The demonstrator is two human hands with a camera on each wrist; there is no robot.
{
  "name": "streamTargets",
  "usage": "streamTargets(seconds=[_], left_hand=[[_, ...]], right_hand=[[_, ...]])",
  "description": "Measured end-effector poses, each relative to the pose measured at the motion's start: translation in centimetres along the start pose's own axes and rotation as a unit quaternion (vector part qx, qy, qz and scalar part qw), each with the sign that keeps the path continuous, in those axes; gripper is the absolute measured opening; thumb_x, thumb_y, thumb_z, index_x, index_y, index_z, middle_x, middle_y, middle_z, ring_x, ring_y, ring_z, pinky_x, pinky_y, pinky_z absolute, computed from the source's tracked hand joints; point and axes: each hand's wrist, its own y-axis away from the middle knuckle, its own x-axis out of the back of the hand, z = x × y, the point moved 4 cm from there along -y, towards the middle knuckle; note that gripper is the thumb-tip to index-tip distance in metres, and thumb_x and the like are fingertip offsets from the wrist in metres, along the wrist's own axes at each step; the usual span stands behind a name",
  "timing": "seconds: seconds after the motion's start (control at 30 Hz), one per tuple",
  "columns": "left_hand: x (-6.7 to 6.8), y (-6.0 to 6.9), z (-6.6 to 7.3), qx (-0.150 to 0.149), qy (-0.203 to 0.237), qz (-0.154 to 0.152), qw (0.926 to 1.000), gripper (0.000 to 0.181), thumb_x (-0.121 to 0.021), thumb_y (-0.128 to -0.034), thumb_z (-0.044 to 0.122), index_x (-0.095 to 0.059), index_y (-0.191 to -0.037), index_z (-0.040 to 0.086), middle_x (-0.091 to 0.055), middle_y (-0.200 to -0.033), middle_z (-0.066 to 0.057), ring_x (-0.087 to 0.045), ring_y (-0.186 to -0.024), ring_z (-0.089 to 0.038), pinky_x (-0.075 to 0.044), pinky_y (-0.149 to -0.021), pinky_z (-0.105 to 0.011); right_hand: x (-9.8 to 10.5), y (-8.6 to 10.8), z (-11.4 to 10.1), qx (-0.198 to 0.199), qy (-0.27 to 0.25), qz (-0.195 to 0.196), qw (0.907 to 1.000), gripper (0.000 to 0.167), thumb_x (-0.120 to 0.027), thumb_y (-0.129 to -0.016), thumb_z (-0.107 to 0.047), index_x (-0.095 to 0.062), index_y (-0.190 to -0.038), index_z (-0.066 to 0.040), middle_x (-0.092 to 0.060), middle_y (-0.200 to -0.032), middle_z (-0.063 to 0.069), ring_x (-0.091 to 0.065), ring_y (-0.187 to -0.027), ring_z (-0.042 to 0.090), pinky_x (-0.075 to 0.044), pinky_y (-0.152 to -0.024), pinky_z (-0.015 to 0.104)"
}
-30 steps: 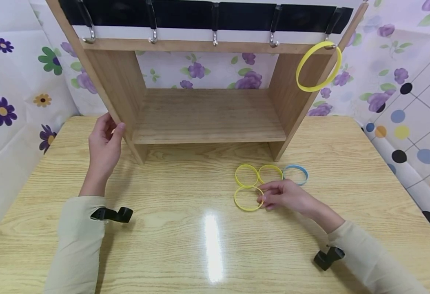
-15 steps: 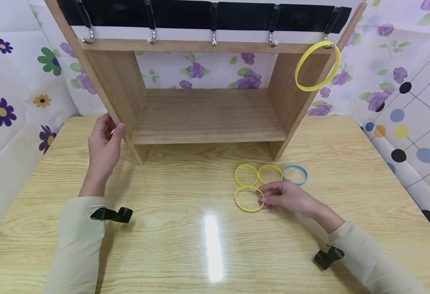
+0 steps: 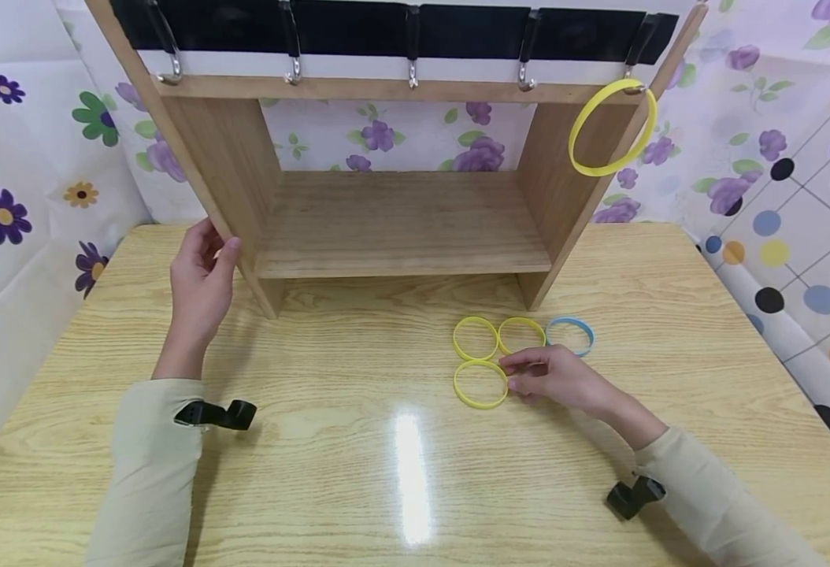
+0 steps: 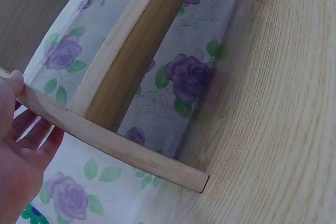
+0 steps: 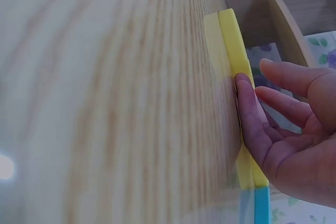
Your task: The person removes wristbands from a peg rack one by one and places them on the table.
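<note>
My left hand (image 3: 201, 287) grips the left side panel of a wooden rack (image 3: 401, 224), thumb on one face and fingers on the other, also plain in the left wrist view (image 4: 21, 150). By the table's middle, my right hand (image 3: 553, 380) has its thumb and fingers apart at the right edge of a yellow ring (image 3: 457, 391), which lies flat. In the right wrist view a fingertip touches or nearly touches a yellow ring (image 5: 232, 35). Two more yellow rings (image 3: 455, 335) and a blue ring (image 3: 591, 331) lie just behind, side by side.
Several metal hooks (image 3: 413, 75) line the rack's upper bar. From the rightmost hangs a larger-looking yellow ring (image 3: 579, 157). The wooden table (image 3: 316, 472) stretches in front, with flowered cloth (image 3: 39, 173) behind and at the sides.
My right fingers have released the near yellow ring's right edge and drawn slightly right; the ring has settled flat. The left hand has stayed put.
</note>
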Motion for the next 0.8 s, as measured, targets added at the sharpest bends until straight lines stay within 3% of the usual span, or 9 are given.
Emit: streamTargets(seconds=[0.47,0.63,0.8], left_hand=[[0.1,0.0,-0.2,-0.006,0.004,0.001,1.0000,0.038,-0.054,-0.0993,0.011,-0.049,-0.136,0.001,-0.058,-0.118,-0.004,-0.055,-0.110,-0.012,-0.044,-0.091,-0.025],[0.1,0.0,-0.2,-0.005,0.006,0.000,1.0000,0.039,-0.054,-0.0993,0.011,-0.049,-0.136,-0.001,-0.058,-0.118,-0.003,-0.055,-0.110,-0.012,-0.044,-0.091,-0.025],[0.0,-0.1,-0.2,-0.009,0.011,0.003,0.9999,0.038,-0.053,-0.0989,0.008,-0.049,-0.135,-0.002,-0.058,-0.115,0.000,-0.055,-0.108,-0.011,-0.045,-0.090,-0.024]], right_hand=[[0.2,0.2,-0.4,0.014,0.000,0.008,0.9999,0.039,-0.068,-0.089,-0.008,-0.059,-0.122,0.010,-0.065,-0.103,0.015,-0.065,-0.085,0.022,-0.056,-0.071,0.033],[1.5,0.5,-1.3,0.031,0.013,0.034,0.9989,0.038,-0.064,-0.091,-0.005,-0.057,-0.124,0.012,-0.064,-0.095,0.016,-0.065,-0.079,0.026,-0.057,-0.068,0.036],[3.4,1.0,-2.8,0.037,-0.002,0.063,0.9973,0.036,-0.060,-0.094,-0.005,-0.054,-0.126,0.013,-0.062,-0.104,0.025,-0.066,-0.088,0.027,-0.056,-0.075,0.042]])
